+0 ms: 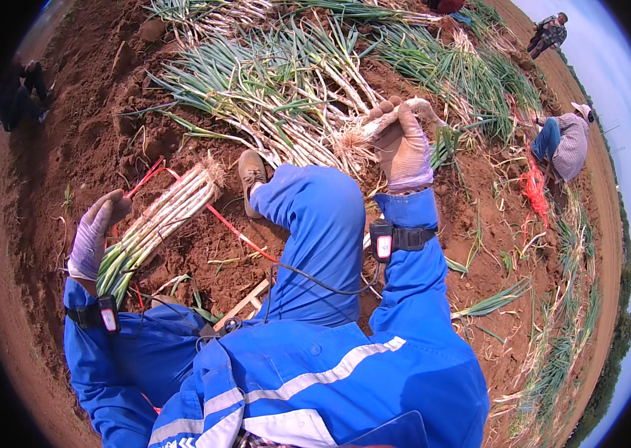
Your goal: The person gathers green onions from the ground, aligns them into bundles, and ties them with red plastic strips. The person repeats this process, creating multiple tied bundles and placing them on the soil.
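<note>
My right hand [405, 143], in a soiled glove, grips a thick Welsh onion stalk [385, 124] with its stringy roots pointing left. Below and left of it, a large pile of pulled Welsh onions [270, 95] lies on the soil. My left hand [94, 232], also gloved, is beside a neat bundle of Welsh onions [161, 215], its fingers extended and closed around nothing that I can see. The bundle's roots point up and right, its green leaves toward my lap. Red plastic strips [240, 235] run under and beside the bundle.
My shoe [251, 182] stands between bundle and pile. A dark cable [321, 287] crosses my leg, near a wooden piece [245, 305]. At right, a person in a hat [567, 143] crouches by red plastic strips [534, 187]. Others are at upper right [549, 35] and left [24, 95].
</note>
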Demonstrator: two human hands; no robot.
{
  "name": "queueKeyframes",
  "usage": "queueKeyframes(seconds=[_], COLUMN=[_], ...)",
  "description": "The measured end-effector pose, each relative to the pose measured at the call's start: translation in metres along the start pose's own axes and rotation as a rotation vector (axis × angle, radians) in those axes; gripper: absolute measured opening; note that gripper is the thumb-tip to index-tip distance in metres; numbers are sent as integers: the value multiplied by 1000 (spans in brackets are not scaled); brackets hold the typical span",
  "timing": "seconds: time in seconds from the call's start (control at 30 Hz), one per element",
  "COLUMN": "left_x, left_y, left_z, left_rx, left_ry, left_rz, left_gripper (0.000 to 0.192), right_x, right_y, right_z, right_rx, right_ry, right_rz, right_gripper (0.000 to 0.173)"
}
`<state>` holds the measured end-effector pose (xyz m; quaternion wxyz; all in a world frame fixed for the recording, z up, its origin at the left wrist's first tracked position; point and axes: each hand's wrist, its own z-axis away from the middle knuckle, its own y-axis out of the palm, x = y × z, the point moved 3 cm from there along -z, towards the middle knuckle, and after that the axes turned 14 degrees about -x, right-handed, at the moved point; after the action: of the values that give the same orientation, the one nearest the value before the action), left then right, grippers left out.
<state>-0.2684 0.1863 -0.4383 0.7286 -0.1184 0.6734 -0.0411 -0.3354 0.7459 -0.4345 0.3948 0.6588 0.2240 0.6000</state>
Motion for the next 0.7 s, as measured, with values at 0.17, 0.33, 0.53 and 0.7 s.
queueKeyframes(seconds=[0.17, 0.33, 0.53, 0.7], left_x=[20, 69, 115, 96], left_y=[41, 83, 105, 90], left_z=[-13, -27, -9, -3], left_rx=[146, 302, 267, 280], left_ry=[-129, -336, -597, -456], left_rz=[255, 320, 23, -63], left_gripper=[51, 54, 18, 22], right_x=[-162, -313, -370, -370], right_y=[101, 88, 55, -38], right_z=[61, 148, 185, 88], right_rx=[288, 361, 981, -289], right_ry=[416, 658, 739, 916], right_rz=[117, 503, 1013, 610], right_gripper=[23, 34, 51, 79])
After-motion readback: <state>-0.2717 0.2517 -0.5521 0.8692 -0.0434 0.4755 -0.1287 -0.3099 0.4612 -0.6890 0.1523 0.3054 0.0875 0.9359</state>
